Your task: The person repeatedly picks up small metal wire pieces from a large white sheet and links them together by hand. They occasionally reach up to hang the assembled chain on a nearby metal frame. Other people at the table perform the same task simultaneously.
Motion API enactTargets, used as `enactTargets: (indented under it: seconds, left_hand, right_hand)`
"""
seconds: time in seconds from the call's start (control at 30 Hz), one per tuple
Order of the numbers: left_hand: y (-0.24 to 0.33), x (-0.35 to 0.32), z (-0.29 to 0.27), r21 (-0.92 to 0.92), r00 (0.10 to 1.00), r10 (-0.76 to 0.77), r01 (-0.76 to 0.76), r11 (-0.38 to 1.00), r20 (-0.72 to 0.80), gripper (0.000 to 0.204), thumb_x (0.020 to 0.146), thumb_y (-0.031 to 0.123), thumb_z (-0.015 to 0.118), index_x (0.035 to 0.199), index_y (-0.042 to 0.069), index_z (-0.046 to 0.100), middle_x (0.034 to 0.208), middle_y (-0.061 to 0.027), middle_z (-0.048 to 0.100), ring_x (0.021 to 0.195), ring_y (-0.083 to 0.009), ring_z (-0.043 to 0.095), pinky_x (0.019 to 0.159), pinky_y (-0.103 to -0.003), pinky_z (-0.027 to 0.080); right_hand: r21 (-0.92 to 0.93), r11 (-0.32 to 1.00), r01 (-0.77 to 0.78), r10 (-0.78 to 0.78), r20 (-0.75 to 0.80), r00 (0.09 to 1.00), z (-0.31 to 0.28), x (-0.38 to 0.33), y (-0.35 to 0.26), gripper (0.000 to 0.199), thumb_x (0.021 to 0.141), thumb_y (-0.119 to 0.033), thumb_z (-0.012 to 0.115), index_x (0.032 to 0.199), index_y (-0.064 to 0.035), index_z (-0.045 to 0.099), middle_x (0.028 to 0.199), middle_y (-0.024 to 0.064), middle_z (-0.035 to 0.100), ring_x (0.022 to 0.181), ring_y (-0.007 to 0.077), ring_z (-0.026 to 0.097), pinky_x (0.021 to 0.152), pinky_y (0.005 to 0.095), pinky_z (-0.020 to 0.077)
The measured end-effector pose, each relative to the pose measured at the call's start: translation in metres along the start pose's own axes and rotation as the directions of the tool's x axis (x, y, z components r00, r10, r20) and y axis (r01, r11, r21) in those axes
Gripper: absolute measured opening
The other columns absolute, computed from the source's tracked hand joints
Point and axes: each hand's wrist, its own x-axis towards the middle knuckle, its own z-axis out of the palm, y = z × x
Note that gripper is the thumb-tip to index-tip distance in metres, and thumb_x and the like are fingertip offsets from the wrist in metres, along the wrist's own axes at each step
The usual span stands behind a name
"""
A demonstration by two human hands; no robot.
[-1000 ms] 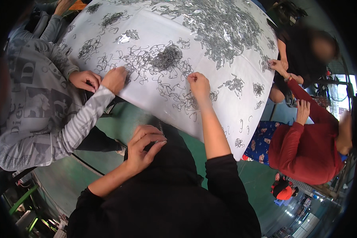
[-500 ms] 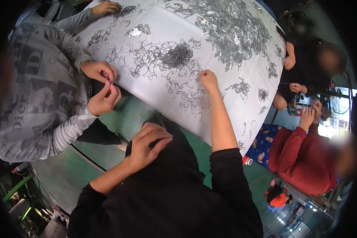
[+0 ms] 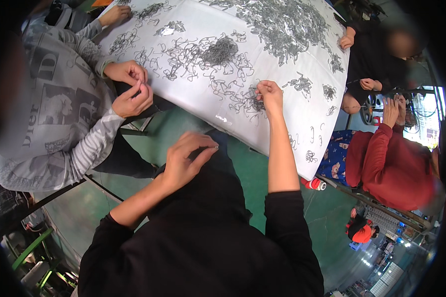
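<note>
My right hand point(image 3: 270, 95) is over the white-covered table, fingers pinched, with a thin dark bent wire hook point(image 3: 258, 92) showing at the fingertips. Just beside and below it lies a small heap of bent wire hooks point(image 3: 252, 101). Held above my lap, off the table's near edge, my left hand point(image 3: 187, 157) is closed in a pinch. A tiny shiny piece point(image 3: 216, 146) shows at its thumb tip, too small to name. Further left, loose hooks point(image 3: 176, 57) spread around a dense, dark pile of hooks point(image 3: 220, 51).
A large heap of short metal pieces point(image 3: 287, 29) covers the table's far side, with a smaller pile point(image 3: 301, 84) to the right. At the left a person in grey point(image 3: 54, 119) works with both hands at the table edge. A person in red point(image 3: 381, 161) sits at the right.
My right hand has drawn slightly right across the small hook heap, and its fingertips now show. My left hand stays pinched above my lap. The view has shifted a little.
</note>
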Motion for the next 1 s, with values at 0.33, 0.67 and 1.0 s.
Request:
enactTargets:
  seconds: [0.33,0.67,1.0]
  left_hand:
    - [0.0,-0.001,-0.001,-0.034,1.0,0.016,-0.016,0.999,0.002,0.014,0.078,0.0,0.072,0.092,0.004,0.07,0.091,-0.0069,0.07,0.079,-0.0202,0.062,0.061,-0.03,0.049]
    - [-0.003,0.0,0.011,-0.033,0.997,0.078,-0.078,0.996,0.004,0.022,0.076,-0.004,0.071,0.096,0.004,0.07,0.092,-0.0074,0.07,0.081,-0.0226,0.063,0.067,-0.032,0.051]
    - [-0.09,0.12,0.055,0.115,0.981,0.158,-0.144,0.983,-0.116,0.021,0.081,0.004,0.07,0.101,0.003,0.067,0.094,-0.0108,0.068,0.089,-0.0272,0.06,0.075,-0.035,0.048]
  right_hand:
    - [0.342,0.934,0.105,-0.141,0.084,0.986,0.038,-0.224,-0.084,0.023,0.084,0.008,0.065,0.098,0.0005,0.048,0.089,0.0132,0.064,0.076,0.0172,0.067,0.068,0.0264,0.0559]
    - [0.334,0.928,0.164,-0.158,-0.047,0.986,0.048,-0.229,-0.071,0.02,0.085,0.008,0.064,0.096,0.0019,0.048,0.09,0.0131,0.064,0.077,0.017,0.067,0.071,0.0281,0.0566]
    - [-0.077,0.782,0.619,-0.623,-0.065,0.779,0.037,-0.209,-0.047,0.025,0.077,0.007,0.074,0.086,-0.0033,0.052,0.085,0.013,0.068,0.074,0.0215,0.069,0.063,0.0299,0.0554]
